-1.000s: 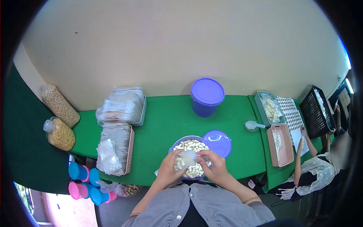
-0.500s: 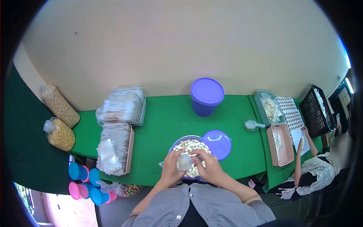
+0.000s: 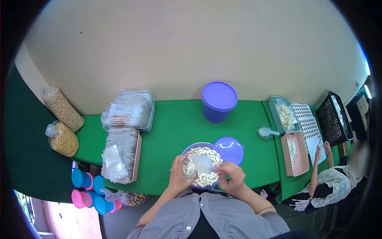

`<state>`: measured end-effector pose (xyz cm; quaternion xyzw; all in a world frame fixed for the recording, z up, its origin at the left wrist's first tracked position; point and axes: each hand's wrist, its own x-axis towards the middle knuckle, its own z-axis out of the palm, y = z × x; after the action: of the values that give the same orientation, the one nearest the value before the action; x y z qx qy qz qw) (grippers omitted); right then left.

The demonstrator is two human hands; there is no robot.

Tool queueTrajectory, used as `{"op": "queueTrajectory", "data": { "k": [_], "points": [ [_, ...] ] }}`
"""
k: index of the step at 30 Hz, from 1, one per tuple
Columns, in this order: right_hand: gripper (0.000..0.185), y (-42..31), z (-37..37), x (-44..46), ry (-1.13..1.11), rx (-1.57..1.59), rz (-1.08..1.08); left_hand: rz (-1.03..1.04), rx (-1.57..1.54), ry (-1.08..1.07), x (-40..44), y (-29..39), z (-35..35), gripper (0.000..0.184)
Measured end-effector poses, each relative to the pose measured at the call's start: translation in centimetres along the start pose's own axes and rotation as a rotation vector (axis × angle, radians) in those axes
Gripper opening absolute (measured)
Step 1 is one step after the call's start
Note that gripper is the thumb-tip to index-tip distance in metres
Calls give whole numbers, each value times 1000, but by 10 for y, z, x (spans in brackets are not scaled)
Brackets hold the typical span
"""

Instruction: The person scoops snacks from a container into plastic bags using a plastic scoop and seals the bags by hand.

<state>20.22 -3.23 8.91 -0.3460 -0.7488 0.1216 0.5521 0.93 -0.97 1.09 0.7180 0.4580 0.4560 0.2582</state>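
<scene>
A purple tub (image 3: 184,152) of white, bean-shaped snack pieces (image 3: 207,181) stands in front of me. My left hand (image 3: 178,177) is closed around a small clear plastic bag (image 3: 189,169) with some white pieces in it, over the tub's left side. My right hand (image 3: 232,176), over the tub's right edge, pinches the handle of a translucent white scoop (image 3: 202,163). The scoop's bowl points left, at the bag's mouth; whether any pieces are in it I cannot tell. Beside the tub lies its purple lid (image 3: 230,150).
A lidded purple tub (image 3: 219,101) stands at the back. Baskets of flat bags (image 3: 121,149) are at left, near big snack sacks (image 3: 63,139). At right are a bowl with another scoop (image 3: 267,132), a pink basket (image 3: 295,155) and a co-worker (image 3: 332,179).
My right hand has drawn back to the right and turned, so the scoop now extends between both hands. The bag in my left hand shows more clearly. The co-worker's hands have shifted.
</scene>
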Motion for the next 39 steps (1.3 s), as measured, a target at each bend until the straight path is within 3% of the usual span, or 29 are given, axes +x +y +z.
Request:
{"op": "queueTrajectory", "data": {
  "k": [3, 4, 5, 8, 10, 12, 14, 17, 19, 21, 23, 26, 27, 29, 33, 35, 37, 38, 39],
  "points": [
    [21, 17, 4, -7, 157, -171, 185, -48, -5, 34, -1, -3, -5, 80],
    [19, 22, 5, -6, 112, -28, 435, -58, 2, 45, -2, -3, -8, 85],
    [19, 32, 6, -7, 110, -25, 434, -59, 4, 47, -2, -3, -10, 85],
    [28, 59, 3, -15, -443, -71, 858, -89, -131, 55, -2, -5, -14, 99],
    [32, 66, 5, -33, -494, -179, 772, -101, -231, 70, -1, -6, -16, 111],
    [36, 71, 9, -44, -544, -284, 686, -101, -251, 56, 0, -6, -20, 110],
    [43, 73, 11, -49, -450, -426, 570, -105, -274, 37, -1, -7, -19, 110],
    [42, 68, 10, -40, -339, -546, 576, -158, -382, 53, -4, -23, -9, 105],
    [43, 62, 8, -28, -288, -539, 488, -224, -541, 191, -5, -46, 4, 116],
    [45, 47, 6, -11, -240, -531, 402, -209, -543, 229, -5, -61, 13, 117],
    [38, 26, 8, 4, -388, 0, 352, -200, -548, 257, -5, -56, 18, 117],
    [27, 22, 23, -3, -449, 128, 293, -243, -590, 360, -1, -41, 25, 119],
    [27, 25, 28, -7, -451, 130, 290, -201, -595, 348, 1, -44, 28, 118],
    [17, 30, 37, -13, -230, 181, 397, -162, -599, 344, -3, -49, 32, 117],
    [22, 19, 49, -12, -193, 217, 485, -123, -574, 306, -7, -36, 30, 113],
    [25, 20, 51, -6, -168, 216, 388, -61, -536, 306, -7, -38, 29, 111],
    [25, 19, 51, 2, 11, 275, 518, -25, -488, 454, -3, -35, 22, 110],
    [18, 29, 47, -5, -65, 84, 412, -25, -488, 457, -2, -33, 21, 110],
    [18, 29, 47, -9, -66, 83, 410, -21, -497, 460, -2, -32, 20, 110]
  ]
}}
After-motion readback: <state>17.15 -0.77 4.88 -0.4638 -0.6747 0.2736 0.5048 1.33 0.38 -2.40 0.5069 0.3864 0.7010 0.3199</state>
